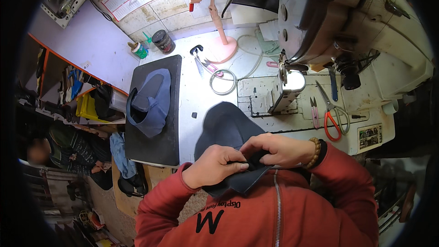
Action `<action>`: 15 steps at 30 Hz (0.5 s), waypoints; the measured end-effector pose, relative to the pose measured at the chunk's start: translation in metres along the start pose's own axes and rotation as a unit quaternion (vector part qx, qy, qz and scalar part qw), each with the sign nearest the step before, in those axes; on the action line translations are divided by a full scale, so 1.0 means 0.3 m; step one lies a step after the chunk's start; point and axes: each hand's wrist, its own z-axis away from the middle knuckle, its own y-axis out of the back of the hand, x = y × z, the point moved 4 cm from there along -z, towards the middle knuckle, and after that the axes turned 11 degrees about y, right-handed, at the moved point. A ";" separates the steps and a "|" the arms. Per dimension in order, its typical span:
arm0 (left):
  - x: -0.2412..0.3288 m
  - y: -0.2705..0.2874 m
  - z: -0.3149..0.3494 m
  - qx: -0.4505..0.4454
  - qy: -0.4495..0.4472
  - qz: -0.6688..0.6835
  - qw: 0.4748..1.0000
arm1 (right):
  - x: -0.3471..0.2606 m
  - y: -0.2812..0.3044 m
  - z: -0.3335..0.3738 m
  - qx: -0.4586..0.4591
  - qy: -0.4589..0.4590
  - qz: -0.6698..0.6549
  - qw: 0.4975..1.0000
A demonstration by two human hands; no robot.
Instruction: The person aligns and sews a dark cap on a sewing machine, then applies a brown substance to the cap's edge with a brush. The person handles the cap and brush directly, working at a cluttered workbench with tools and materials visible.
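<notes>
A dark blue-grey shoe upper [225, 121] lies over the front edge of the white table, its near part bunched up against my red jacket. My left hand [215, 167] is closed on its near edge, thumb pressed against the fingers. From the right, my right hand [283, 150] pinches the same folded part close to the left fingertips. The fold between the hands is dark, so its details are hard to make out. To the left, a similar blue upper [155, 100] rests on a black board [161, 148].
A large sewing machine [315, 23] stands at the right, its post [282, 98] rising beyond my right hand. Scissors [336, 119] and pink snips [314, 112] lie beside it. Farther back are a pink stand [223, 48] and coiled tubing [222, 82]. A person [75, 148] sits at the far left.
</notes>
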 end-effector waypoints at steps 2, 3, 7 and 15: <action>0.019 0.000 0.012 0.028 -0.035 -0.041 0.998 | 0.009 -0.009 0.010 0.008 -0.036 -0.111 0.993; 0.026 -0.003 0.018 0.032 -0.041 -0.051 0.997 | 0.001 -0.012 0.009 -0.003 -0.008 -0.082 0.997; 0.029 -0.006 0.026 0.008 -0.026 -0.038 0.999 | -0.013 -0.023 0.008 -0.025 0.021 0.001 0.999; -0.020 -0.013 0.041 -0.084 0.083 0.117 0.986 | -0.023 -0.049 0.034 0.036 0.018 0.075 0.996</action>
